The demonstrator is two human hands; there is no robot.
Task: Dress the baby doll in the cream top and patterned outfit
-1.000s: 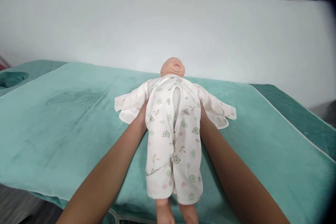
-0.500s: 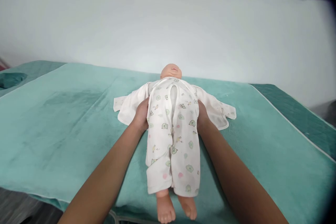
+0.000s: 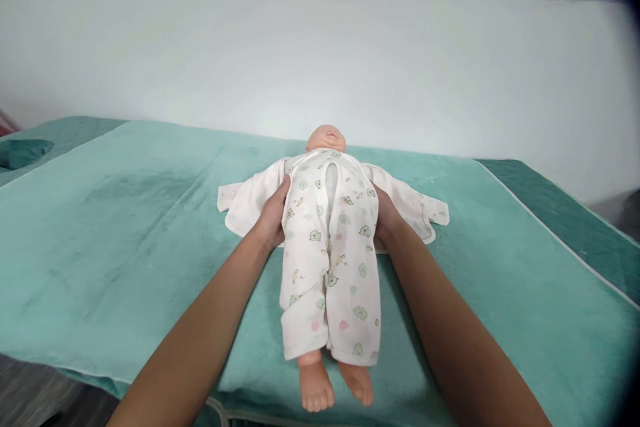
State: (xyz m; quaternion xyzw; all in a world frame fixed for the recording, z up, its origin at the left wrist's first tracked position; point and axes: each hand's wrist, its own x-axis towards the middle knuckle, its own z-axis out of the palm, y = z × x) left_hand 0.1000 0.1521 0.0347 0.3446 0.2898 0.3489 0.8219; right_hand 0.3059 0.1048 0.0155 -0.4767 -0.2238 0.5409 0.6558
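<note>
Smooth bare feet [image 3: 317, 387], nearer me than my grip, now fully in view; cut off a second ago. Soft white printed trousers [image 3: 354, 273] next. My left hand [image 3: 273, 215] and right hand [image 3: 388, 215] grasp the doll [image 3: 313, 213] by its flanks, fingertips hidden; it's face up between them, long axis running away from me, head [image 3: 326, 138] past the grip. White jacket [image 3: 255, 200] fanned out either side, on plush green cover [image 3: 150, 247].

No text, label, brand, number or sign can be read, either on the clothes [image 3: 310, 250] between the fingers [image 3: 283, 191] or elsewhere
</note>
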